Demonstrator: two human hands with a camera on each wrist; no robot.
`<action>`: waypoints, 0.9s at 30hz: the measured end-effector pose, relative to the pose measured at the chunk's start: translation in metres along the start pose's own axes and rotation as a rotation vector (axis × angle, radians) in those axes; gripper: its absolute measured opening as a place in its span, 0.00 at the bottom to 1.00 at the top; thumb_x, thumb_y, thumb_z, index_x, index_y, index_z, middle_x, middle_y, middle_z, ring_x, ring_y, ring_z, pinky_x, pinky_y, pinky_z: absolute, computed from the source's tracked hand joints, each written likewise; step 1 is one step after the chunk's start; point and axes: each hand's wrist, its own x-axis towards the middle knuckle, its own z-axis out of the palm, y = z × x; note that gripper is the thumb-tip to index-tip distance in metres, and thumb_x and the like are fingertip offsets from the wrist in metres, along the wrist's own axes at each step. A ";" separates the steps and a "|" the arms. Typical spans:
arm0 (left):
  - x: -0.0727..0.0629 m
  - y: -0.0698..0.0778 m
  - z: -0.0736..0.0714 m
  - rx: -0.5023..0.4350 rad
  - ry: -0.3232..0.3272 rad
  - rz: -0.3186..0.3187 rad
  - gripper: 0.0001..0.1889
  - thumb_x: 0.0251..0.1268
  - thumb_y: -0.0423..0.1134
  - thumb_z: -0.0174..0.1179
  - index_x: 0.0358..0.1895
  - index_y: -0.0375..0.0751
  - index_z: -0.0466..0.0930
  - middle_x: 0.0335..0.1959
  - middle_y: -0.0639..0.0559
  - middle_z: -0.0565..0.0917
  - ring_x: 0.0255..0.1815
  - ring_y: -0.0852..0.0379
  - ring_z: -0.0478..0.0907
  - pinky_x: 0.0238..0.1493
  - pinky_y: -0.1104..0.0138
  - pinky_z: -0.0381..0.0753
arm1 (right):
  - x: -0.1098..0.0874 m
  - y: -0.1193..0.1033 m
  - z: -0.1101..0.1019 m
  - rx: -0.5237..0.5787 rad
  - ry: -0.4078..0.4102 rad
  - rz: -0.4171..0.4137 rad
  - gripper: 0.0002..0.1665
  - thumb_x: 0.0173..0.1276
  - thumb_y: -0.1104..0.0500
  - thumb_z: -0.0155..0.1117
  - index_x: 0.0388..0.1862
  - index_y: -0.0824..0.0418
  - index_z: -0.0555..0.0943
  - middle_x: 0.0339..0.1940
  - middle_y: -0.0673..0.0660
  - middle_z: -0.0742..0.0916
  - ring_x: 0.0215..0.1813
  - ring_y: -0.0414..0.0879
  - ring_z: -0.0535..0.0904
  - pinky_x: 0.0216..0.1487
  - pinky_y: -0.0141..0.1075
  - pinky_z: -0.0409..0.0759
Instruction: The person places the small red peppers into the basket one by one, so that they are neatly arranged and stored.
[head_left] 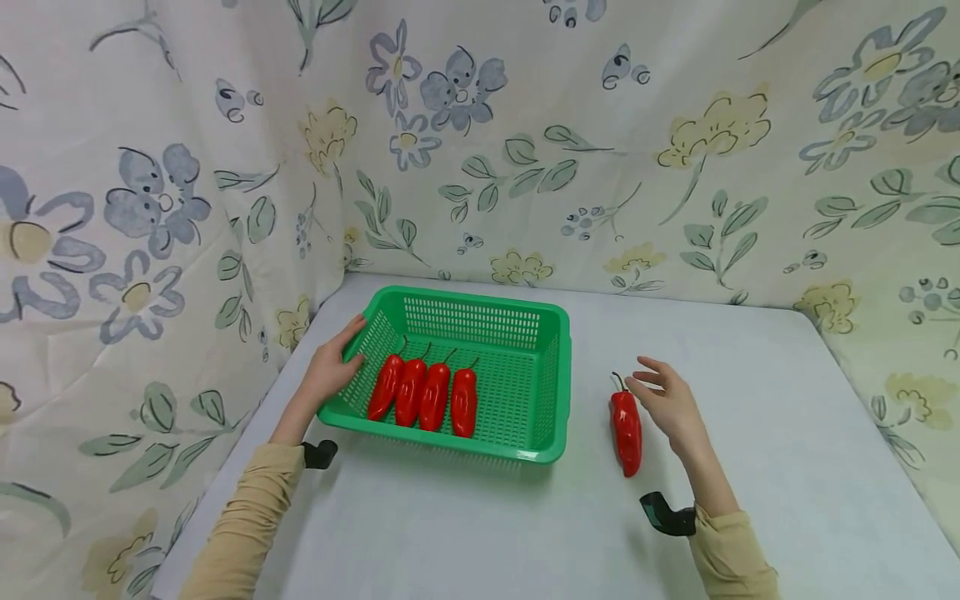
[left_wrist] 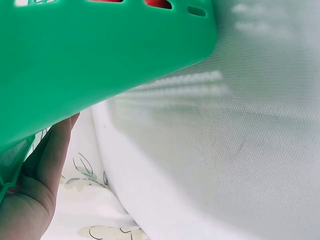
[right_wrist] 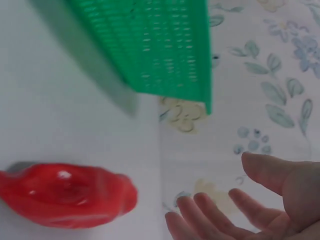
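A green plastic basket (head_left: 487, 300) with slotted walls holds several red chili peppers (head_left: 435, 396), side by side in its left half with stems toward the back. At the basket's left rim my left hand (head_left: 330, 368) grips the edge, thumb over the rim and fingers along the outer wall; in the left wrist view the basket (left_wrist: 100, 65) hides the thumb. One more red chili pepper (head_left: 627, 433) lies on the table to the right of the basket. My right hand (head_left: 670, 407) hovers beside its stem, fingers loosely spread and holding nothing.
The white-covered table (head_left: 750, 392) carries the basket and the single pepper. Floral cloth (head_left: 600, 183) hangs behind the table and along its sides. In the right wrist view the basket's corner (right_wrist: 170, 75) rises beyond the lone pepper (right_wrist: 65, 195).
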 end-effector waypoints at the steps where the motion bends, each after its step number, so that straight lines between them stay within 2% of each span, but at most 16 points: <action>1: 0.000 0.000 0.000 0.000 0.001 -0.001 0.33 0.63 0.30 0.53 0.73 0.41 0.58 0.76 0.49 0.56 0.74 0.39 0.56 0.69 0.44 0.60 | 0.002 0.004 0.001 -0.014 0.003 0.012 0.35 0.73 0.53 0.50 0.74 0.65 0.56 0.67 0.73 0.70 0.66 0.69 0.67 0.62 0.60 0.69; 7: 0.000 0.000 0.000 -0.001 0.008 -0.001 0.33 0.63 0.30 0.53 0.72 0.41 0.58 0.76 0.48 0.56 0.74 0.39 0.55 0.69 0.44 0.59 | 0.010 0.023 0.010 -0.067 0.007 0.065 0.33 0.72 0.54 0.51 0.72 0.66 0.59 0.66 0.74 0.70 0.65 0.70 0.67 0.60 0.61 0.71; 13: 0.000 -0.001 0.000 -0.001 0.008 -0.001 0.33 0.63 0.30 0.53 0.72 0.41 0.58 0.76 0.48 0.56 0.74 0.39 0.55 0.69 0.44 0.59 | 0.018 0.041 0.019 -0.066 -0.014 0.095 0.32 0.72 0.55 0.50 0.70 0.67 0.60 0.65 0.75 0.68 0.65 0.70 0.66 0.59 0.59 0.73; 19: -0.001 0.000 0.001 -0.011 0.003 -0.007 0.33 0.63 0.30 0.52 0.73 0.42 0.58 0.76 0.49 0.56 0.74 0.39 0.55 0.70 0.45 0.59 | 0.024 0.057 0.026 -0.107 -0.001 0.071 0.30 0.70 0.57 0.53 0.68 0.67 0.64 0.63 0.75 0.71 0.63 0.70 0.69 0.55 0.56 0.77; 27: -0.001 0.000 0.001 -0.009 0.005 -0.002 0.33 0.63 0.30 0.52 0.73 0.42 0.58 0.76 0.49 0.56 0.74 0.39 0.56 0.69 0.44 0.60 | 0.028 0.058 0.035 -0.216 -0.002 0.036 0.31 0.66 0.58 0.58 0.66 0.66 0.66 0.61 0.75 0.73 0.59 0.69 0.70 0.49 0.54 0.81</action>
